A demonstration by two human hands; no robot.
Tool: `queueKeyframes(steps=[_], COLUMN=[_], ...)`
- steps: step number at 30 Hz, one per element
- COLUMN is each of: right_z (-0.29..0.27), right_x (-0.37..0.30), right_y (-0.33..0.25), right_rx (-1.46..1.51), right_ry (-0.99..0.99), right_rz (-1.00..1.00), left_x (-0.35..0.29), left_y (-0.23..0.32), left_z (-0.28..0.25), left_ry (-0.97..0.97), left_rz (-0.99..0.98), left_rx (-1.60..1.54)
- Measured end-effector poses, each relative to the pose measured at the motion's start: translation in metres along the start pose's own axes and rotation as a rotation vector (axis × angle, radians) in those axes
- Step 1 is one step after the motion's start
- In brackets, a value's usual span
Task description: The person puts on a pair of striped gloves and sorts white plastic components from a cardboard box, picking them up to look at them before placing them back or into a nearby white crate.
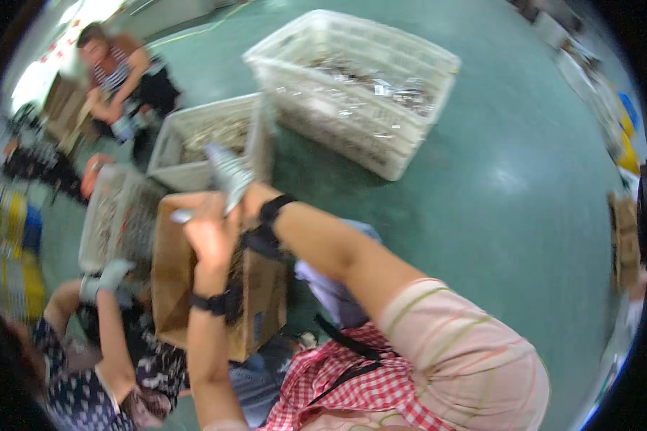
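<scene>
My right hand (230,172), in a pale grey-white glove, reaches over the far edge of an open cardboard box (174,280). Its fingers are stretched out and hold nothing that I can see. Just below, my bare left hand (212,223) is closed against the glove's wrist end. A small whitish piece shows at its left side; blur hides what the fingers hold. Both wrists wear black straps. Inside the box, partly covered by my left forearm, lies a brownish jumble too blurred to name.
Beyond the box stands a white crate (167,154) of tan pieces, with a larger white crate (402,147) of shiny pieces farther right. Another crate (93,237) stands left. A gloved co-worker (115,366) works close at left; another person (126,75) crouches farther back.
</scene>
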State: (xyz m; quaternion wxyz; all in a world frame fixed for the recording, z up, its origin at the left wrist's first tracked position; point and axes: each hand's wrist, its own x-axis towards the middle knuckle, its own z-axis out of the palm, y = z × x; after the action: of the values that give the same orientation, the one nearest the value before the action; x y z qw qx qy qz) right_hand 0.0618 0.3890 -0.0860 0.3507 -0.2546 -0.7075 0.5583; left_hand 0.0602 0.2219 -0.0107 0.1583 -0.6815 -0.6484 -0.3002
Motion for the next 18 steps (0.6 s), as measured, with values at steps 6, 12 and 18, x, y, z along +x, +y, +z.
queueKeyframes(steps=[6, 12, 18], right_z=[0.024, 0.008, 0.005], right_x=[-0.026, -0.025, -0.041], right_y=[-0.044, -0.049, -0.074], right_rx=[1.253, 1.492, 1.638], right_ry=[0.344, 0.431, 0.313], right_rz=[0.544, 0.413, 0.356], left_x=[-0.026, -0.022, -0.033], left_y=[-0.022, -0.016, -0.006], left_z=[0.015, 0.065, 0.071], left_ry=[0.113, -0.17, -0.449], left_rz=[-0.313, -0.849, -0.862], left_rx=[-0.008, -0.119, -0.106])
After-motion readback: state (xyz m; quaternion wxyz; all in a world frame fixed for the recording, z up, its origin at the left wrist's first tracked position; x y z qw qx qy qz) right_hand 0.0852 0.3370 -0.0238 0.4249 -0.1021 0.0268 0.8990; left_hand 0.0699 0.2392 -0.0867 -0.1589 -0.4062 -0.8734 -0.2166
